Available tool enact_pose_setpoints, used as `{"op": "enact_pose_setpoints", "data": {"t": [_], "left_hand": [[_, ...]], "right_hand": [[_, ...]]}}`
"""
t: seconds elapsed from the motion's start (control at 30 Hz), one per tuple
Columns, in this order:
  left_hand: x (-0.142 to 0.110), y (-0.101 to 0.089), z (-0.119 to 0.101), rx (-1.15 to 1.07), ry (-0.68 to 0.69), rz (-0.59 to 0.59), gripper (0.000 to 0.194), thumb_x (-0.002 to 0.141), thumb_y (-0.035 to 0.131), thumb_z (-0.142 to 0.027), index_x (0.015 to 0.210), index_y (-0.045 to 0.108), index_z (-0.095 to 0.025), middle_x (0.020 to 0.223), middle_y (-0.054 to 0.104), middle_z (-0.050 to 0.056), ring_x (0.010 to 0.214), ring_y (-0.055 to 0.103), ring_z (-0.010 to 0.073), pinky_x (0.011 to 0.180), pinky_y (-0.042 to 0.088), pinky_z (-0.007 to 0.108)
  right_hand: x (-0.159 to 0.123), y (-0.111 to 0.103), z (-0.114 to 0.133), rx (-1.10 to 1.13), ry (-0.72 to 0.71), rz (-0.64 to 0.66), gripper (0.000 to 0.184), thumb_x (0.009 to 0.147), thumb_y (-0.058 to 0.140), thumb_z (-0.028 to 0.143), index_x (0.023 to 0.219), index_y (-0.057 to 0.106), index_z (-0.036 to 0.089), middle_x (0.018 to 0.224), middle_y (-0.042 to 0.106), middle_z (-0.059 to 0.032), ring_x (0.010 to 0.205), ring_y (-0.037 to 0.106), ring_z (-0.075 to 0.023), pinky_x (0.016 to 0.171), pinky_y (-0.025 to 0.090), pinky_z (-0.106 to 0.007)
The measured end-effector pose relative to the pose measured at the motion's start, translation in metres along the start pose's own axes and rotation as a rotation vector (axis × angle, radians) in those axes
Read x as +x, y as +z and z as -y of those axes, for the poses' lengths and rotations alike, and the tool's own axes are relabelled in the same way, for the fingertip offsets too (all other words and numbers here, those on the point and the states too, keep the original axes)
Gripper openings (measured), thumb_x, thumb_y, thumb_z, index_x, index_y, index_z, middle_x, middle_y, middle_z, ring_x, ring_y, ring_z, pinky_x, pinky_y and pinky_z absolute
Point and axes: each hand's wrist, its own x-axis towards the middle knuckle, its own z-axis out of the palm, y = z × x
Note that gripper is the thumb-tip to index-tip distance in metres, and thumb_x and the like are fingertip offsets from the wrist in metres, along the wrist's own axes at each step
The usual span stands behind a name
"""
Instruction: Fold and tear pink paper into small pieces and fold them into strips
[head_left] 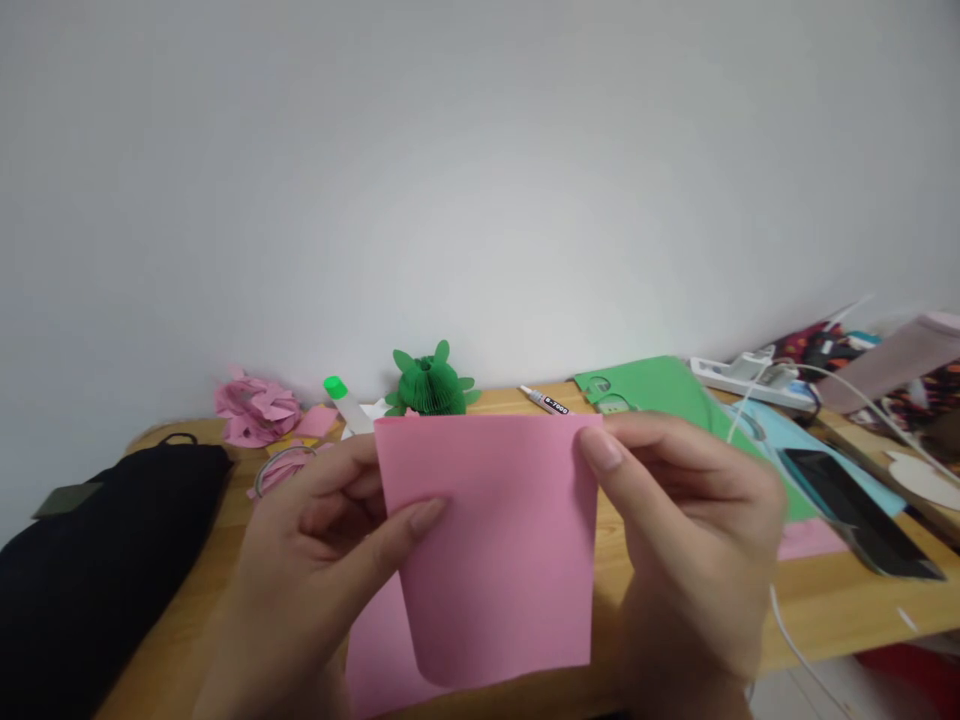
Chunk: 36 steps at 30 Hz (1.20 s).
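Note:
A sheet of pink paper (pixel 495 560) is held up in front of me, its bottom left corner rounded in a curve. My left hand (pixel 330 560) is closed on its left side, thumb on the near face and fingers behind. At the top right corner, my right hand (pixel 690 520) pinches the paper between thumb and index finger. Below it, another piece of pink paper (pixel 382 650) lies on the table, partly hidden. Behind the held sheet stands a green paper honeycomb ball (pixel 431 385) with leaf-shaped pieces.
The wooden table (pixel 825 610) holds crumpled pink paper (pixel 256 408), a glue bottle with a green cap (pixel 346 402), a B-7000 tube (pixel 546 401), green paper (pixel 652 385), a phone (pixel 862 510) and a power strip (pixel 750 380) with cables. A black bag (pixel 112 560) lies left.

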Motion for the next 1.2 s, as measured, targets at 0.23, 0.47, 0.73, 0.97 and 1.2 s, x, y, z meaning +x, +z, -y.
{"op": "enact_pose_setpoints", "data": {"t": [0.23, 0.47, 0.73, 0.97, 1.2], "left_hand": [[-0.0019, 0.0001, -0.0024, 0.015, -0.013, -0.018, 0.021, 0.069, 0.079, -0.021, 0.087, 0.074, -0.031, 0.077, 0.076, -0.006, 0.066, 0.071, 0.0099, 0.059, 0.056, 0.009], [-0.0006, 0.0013, -0.0025, 0.009, 0.0, -0.009, 0.022, 0.068, 0.079, -0.019, 0.086, 0.074, -0.029, 0.078, 0.076, -0.005, 0.066, 0.072, 0.0101, 0.059, 0.056, 0.009], [0.001, -0.0011, -0.0016, 0.006, -0.016, -0.002, 0.02, 0.067, 0.079, -0.018, 0.084, 0.074, -0.028, 0.076, 0.076, -0.005, 0.066, 0.071, 0.0121, 0.057, 0.057, 0.013], [-0.0009, -0.002, 0.0012, 0.024, -0.008, -0.015, 0.021, 0.068, 0.079, -0.02, 0.086, 0.074, -0.029, 0.079, 0.077, -0.003, 0.068, 0.072, 0.0129, 0.057, 0.057, 0.013], [0.0015, -0.0007, 0.0, 0.019, 0.009, -0.006, 0.02, 0.069, 0.078, -0.019, 0.085, 0.074, -0.03, 0.078, 0.076, -0.006, 0.068, 0.071, 0.0099, 0.059, 0.056, 0.009]], "right_hand": [[-0.0004, 0.0004, 0.0025, -0.007, -0.011, 0.005, 0.015, 0.08, 0.067, 0.014, 0.078, 0.072, 0.028, 0.062, 0.067, 0.0057, 0.054, 0.06, -0.0078, 0.049, 0.047, -0.019], [0.0001, 0.0007, 0.0042, -0.02, -0.032, -0.005, 0.016, 0.08, 0.066, 0.014, 0.078, 0.072, 0.028, 0.064, 0.069, 0.0048, 0.054, 0.061, -0.0086, 0.047, 0.046, -0.02], [0.0008, 0.0002, 0.0048, -0.033, -0.02, -0.011, 0.014, 0.079, 0.068, 0.015, 0.075, 0.072, 0.027, 0.063, 0.069, 0.0039, 0.054, 0.061, -0.0098, 0.048, 0.048, -0.021], [-0.0003, 0.0001, 0.0048, -0.087, -0.046, -0.009, 0.013, 0.079, 0.068, 0.016, 0.076, 0.072, 0.027, 0.061, 0.069, 0.003, 0.051, 0.06, -0.0106, 0.045, 0.047, -0.022], [-0.0006, -0.0011, 0.0043, -0.124, -0.098, -0.007, 0.02, 0.078, 0.069, 0.012, 0.082, 0.072, 0.031, 0.066, 0.071, 0.0059, 0.054, 0.062, -0.0083, 0.049, 0.048, -0.02]]}}
